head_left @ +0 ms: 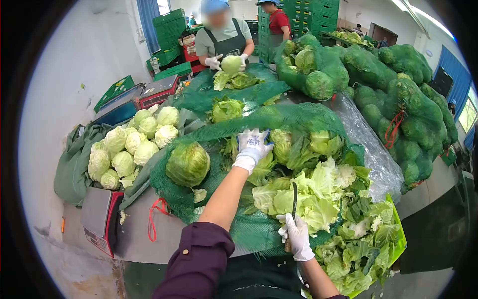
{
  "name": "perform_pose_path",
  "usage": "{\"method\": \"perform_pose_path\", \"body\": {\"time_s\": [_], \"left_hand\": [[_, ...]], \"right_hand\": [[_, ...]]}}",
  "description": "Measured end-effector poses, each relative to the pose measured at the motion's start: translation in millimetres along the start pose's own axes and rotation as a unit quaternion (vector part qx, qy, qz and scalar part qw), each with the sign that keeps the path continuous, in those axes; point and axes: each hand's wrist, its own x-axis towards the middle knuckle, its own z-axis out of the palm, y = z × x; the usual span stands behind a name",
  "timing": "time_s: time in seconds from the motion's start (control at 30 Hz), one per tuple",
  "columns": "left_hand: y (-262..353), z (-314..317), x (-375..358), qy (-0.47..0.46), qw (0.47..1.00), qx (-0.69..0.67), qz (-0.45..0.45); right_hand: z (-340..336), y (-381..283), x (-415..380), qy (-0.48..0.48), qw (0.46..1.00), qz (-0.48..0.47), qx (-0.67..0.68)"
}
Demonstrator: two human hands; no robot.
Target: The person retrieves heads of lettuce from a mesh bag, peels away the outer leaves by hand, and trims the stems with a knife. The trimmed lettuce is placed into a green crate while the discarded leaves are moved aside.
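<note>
My left hand (253, 145), in a white glove, reaches over the open green mesh bag (209, 135) with its fingers spread. It lies at the bag's edge, on or just above a partly hidden cabbage. My right hand (298, 236), also gloved, is closed around the handle of a knife (295, 199), whose narrow dark blade points up and away from me. Behind the blade lies a heap of loose cabbage leaves (316, 197). A whole cabbage (187, 165) sits on the mesh, left of my left forearm. More cabbages (283, 144) show through the net to the right.
Trimmed cabbages (132, 144) are piled at the left, behind a scale (102, 217). A bright green crate (398, 234) overflows with leaves at front right. Full mesh bags (416, 124) are stacked at right. Across the table, a co-worker (221, 42) holds a cabbage (231, 65).
</note>
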Motion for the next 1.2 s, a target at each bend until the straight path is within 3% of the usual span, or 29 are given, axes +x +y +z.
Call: {"method": "perform_pose_path", "body": {"time_s": [0.07,0.13,0.2,0.27,0.4,0.43,0.47,0.5,0.53,0.57,0.6,0.67,0.73,0.8,0.87,0.9,0.93,1.0,1.07,1.1,1.13,1.2], "left_hand": [[4.5,-5.3,-15.2,-0.039,0.999,0.003,-0.016],[-0.6,2.1,-57.7,0.136,0.99,-0.016,0.044],[-5.0,-14.0,-108.6,0.179,0.982,-0.045,0.04],[-16.3,-21.8,-157.2,0.193,0.978,-0.072,-0.016],[-68.5,-21.9,-217.7,0.103,0.942,-0.295,-0.121],[-99.4,5.2,-229.5,0.146,0.953,-0.255,-0.068],[-106.8,11.8,-232.6,0.146,0.954,-0.251,-0.07],[-111.3,11.5,-234.3,0.101,0.847,-0.501,-0.149],[-115.4,10.8,-236.2,0.05,0.668,-0.711,-0.216],[-113.8,13.9,-237.0,0.057,0.6,-0.777,-0.18],[-108.7,8.3,-231.3,0.061,0.599,-0.777,-0.183],[-102.8,-4.1,-217.7,0.06,0.648,-0.733,-0.198],[-98.5,7.8,-217.0,0.087,0.677,-0.713,-0.158],[-76.6,-6.6,-218.4,0.079,0.599,-0.785,-0.141],[-59.3,-13.3,-215.1,0.057,0.599,-0.791,-0.11],[-50.5,-15.0,-211.4,0.031,0.6,-0.796,-0.075],[-40.3,-14.9,-204.4,0.007,0.553,-0.83,-0.07],[-18.9,-11.9,-187.1,-0.034,0.541,-0.84,-0.017],[-0.1,27.9,-176.6,-0.074,0.535,-0.839,-0.062],[7.9,55.0,-172.9,-0.056,0.661,-0.745,-0.061],[15.1,52.2,-170.5,-0.053,0.658,-0.749,-0.058],[28.2,46.4,-162.6,0.028,0.726,-0.682,0.083]], "right_hand": [[0.0,2.6,3.7,0.008,0.999,0.029,0.038],[2.9,4.6,15.3,0.004,0.998,0.033,0.059],[12.2,0.6,27.9,-0.007,0.997,0.011,0.079],[25.6,-10.1,40.9,-0.004,0.996,0.014,0.088],[51.9,-9.3,78.2,-0.091,0.995,-0.021,0.032],[59.8,-7.9,89.7,-0.128,0.992,-0.02,-0.003],[69.0,-13.0,90.3,-0.132,0.991,-0.019,0.0],[79.2,-19.3,87.9,-0.123,0.991,-0.017,-0.057],[86.6,-22.1,86.4,-0.114,0.987,-0.016,-0.115],[93.9,-6.8,98.6,-0.141,0.989,-0.03,-0.025],[95.4,-10.2,95.5,-0.146,0.989,-0.029,-0.028],[93.0,-25.5,89.5,-0.167,0.985,-0.016,-0.032],[81.6,-33.1,71.3,-0.141,0.988,-0.058,-0.022],[66.5,-32.3,55.2,-0.106,0.979,-0.173,0.03],[43.1,-52.1,23.0,-0.08,0.97,-0.231,-0.013],[31.7,-65.1,4.5,-0.046,0.959,-0.266,-0.088],[17.1,-59.4,0.1,-0.012,0.933,-0.322,-0.162],[-4.1,-59.1,-9.3,0.048,0.899,-0.349,-0.259],[-22.3,-37.0,1.7,0.068,0.906,-0.335,-0.25],[-29.2,-26.9,7.4,0.093,0.914,-0.319,-0.232],[-33.8,-23.5,9.4,0.094,0.911,-0.323,-0.237],[-43.1,-25.0,12.3,0.122,0.93,-0.309,-0.157]]}}
